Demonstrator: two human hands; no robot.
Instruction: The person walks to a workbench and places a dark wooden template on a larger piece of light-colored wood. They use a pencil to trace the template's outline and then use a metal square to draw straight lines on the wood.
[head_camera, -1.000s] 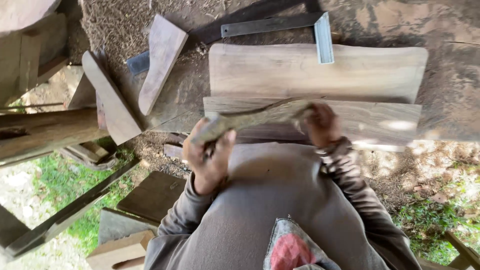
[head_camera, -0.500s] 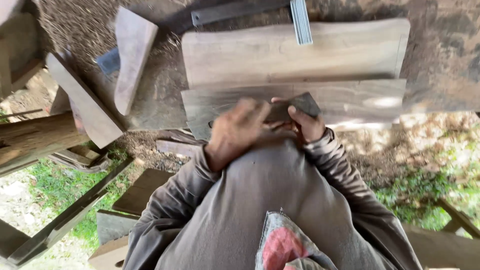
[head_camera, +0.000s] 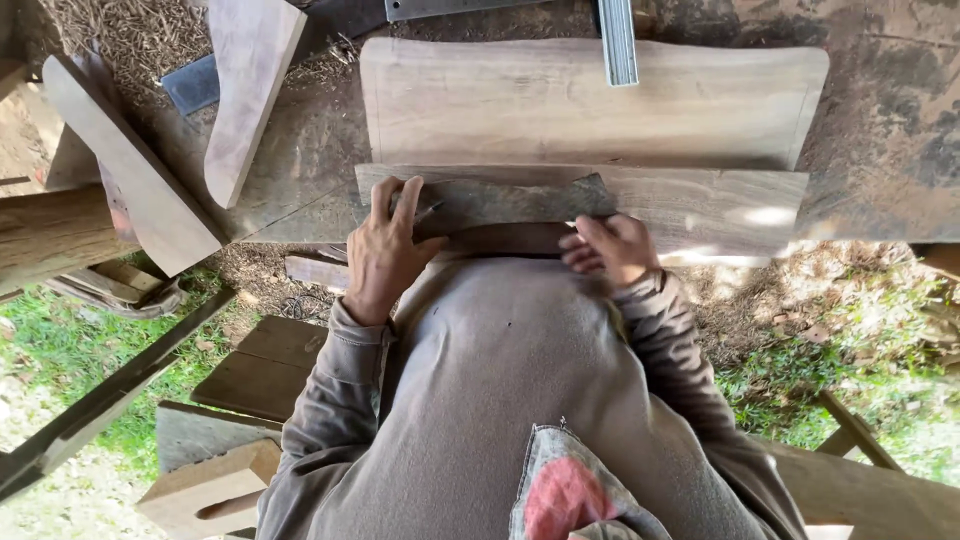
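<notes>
A flat dark grey strip, like a worn sheet of abrasive paper (head_camera: 510, 200), lies stretched along the near wooden board (head_camera: 700, 205). My left hand (head_camera: 385, 250) presses its left end with fingers spread over it. My right hand (head_camera: 605, 245) grips the strip's lower right edge with curled fingers. A second, wider pale board (head_camera: 590, 100) lies just behind the near one on the rough workbench (head_camera: 890, 130).
A metal try square (head_camera: 617, 40) rests on the far board's top edge. Loose planks (head_camera: 245, 95) lean at the bench's left among sawdust. Timber offcuts (head_camera: 265, 370) and a long beam (head_camera: 100, 400) lie on grass below left.
One second ago both hands held the strip bent above the board. They bunched together over it, and now it lies flat along the near board with my hands apart at its ends.
</notes>
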